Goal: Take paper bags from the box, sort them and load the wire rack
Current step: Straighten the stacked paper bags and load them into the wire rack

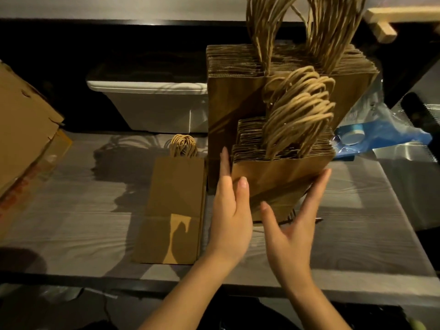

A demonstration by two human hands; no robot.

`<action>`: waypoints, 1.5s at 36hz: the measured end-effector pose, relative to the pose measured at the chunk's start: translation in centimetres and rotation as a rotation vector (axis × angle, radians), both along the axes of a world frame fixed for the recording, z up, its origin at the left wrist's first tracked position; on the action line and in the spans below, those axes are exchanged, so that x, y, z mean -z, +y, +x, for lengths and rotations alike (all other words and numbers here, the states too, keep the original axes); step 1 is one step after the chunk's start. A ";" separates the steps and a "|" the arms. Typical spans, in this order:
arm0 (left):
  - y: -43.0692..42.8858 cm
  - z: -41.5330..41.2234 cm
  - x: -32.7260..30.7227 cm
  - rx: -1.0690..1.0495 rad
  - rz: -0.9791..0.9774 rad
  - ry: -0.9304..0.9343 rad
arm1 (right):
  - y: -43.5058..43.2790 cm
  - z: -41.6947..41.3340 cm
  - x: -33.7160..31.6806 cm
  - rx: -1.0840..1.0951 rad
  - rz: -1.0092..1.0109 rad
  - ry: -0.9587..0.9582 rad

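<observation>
A stack of small brown paper bags (281,172) with twisted handles stands upright on the grey shelf (83,222). My left hand (231,210) presses flat against its left side, fingers straight. My right hand (292,232) presses its right side from below, fingers spread and straight. Behind it stands a taller stack of large brown bags (231,96) with long handles. Left of my hands, a flat pile of small bags (171,210) lies on the shelf, handles pointing away.
A cardboard box (23,129) sits at the left edge. A white plastic bin (157,106) stands at the back. Clear and blue plastic wrapping (381,132) lies at the right. A wooden piece (385,22) juts out top right.
</observation>
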State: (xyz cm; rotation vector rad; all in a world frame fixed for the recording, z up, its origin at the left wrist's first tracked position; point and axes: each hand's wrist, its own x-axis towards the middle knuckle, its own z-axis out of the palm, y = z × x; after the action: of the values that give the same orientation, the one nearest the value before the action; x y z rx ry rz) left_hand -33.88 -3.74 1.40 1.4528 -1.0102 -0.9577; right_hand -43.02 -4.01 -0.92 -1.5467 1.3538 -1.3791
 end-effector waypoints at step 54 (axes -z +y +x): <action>7.4 12.5 8.1 -0.179 0.586 -0.027 | 4.8 10.9 4.1 -0.359 0.966 -0.116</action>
State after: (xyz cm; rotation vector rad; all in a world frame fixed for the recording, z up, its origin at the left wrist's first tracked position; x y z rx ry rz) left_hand -21.35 3.70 -6.73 2.0034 -0.6224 -1.1586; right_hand -32.13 0.83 -4.98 -0.9474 1.2878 -0.4395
